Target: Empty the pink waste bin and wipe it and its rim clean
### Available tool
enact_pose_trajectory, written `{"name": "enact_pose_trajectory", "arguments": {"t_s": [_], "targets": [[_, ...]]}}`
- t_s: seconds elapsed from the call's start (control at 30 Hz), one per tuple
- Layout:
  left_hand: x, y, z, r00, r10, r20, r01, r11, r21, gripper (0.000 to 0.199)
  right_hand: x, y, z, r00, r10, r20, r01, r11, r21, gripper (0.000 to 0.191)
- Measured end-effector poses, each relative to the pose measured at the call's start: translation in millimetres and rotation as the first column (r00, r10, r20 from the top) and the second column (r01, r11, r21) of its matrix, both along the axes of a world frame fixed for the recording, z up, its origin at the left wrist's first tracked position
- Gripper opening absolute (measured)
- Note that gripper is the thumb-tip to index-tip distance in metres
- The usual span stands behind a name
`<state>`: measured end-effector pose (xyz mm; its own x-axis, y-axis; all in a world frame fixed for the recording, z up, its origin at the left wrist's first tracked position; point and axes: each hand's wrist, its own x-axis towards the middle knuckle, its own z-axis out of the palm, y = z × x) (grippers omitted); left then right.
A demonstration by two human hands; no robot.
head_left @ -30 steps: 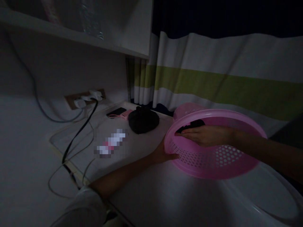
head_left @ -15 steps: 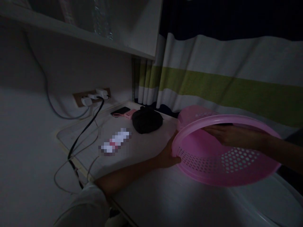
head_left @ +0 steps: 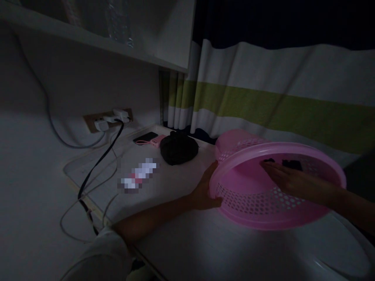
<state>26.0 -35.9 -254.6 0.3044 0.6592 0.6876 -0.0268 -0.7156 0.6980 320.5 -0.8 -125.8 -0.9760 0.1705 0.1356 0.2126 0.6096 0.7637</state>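
Observation:
A pink plastic basket point(head_left: 249, 179) with bands of round holes is tipped on its side over the table, its mouth towards me. My left hand point(head_left: 206, 191) grips its rim at the left, thumb on the near side and fingers behind. My right hand point(head_left: 288, 181) reaches into the mouth, fingers stretched and close together. Dark pieces of what looks like a black cloth point(head_left: 293, 164) show behind this hand, against the inner wall. The hand seems to press the cloth there; its palm is hidden.
On the white table point(head_left: 175, 187) lie a black pouch point(head_left: 179, 148), a pink power bank point(head_left: 158, 140), a dark phone point(head_left: 145, 137) and a blurred-out item point(head_left: 139, 175). Cables run from the wall socket point(head_left: 108, 119). A shelf point(head_left: 164, 35) overhangs; a striped curtain point(head_left: 263, 93) hangs behind.
The basket has turned in my left hand: a perforated part now shows on its outside where a plain part was. My right hand has shifted slightly downward inside, and more of the black cloth shows.

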Motion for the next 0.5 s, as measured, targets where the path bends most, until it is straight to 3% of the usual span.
{"name": "enact_pose_trajectory", "arguments": {"t_s": [0.33,0.5], "targets": [[-3.9,-0.8,7.5,0.995,0.015,-0.098,-0.007,0.997,0.076,0.103,13.4,-7.5,-52.7,0.995,-0.102,0.007,0.100,0.983,0.157,0.040],[-3.8,-1.7,11.3,0.996,0.008,-0.093,0.002,0.995,0.100,0.101,3.8,-15.0,-70.5,0.970,-0.205,-0.129,0.222,0.965,0.139,0.037]]}}
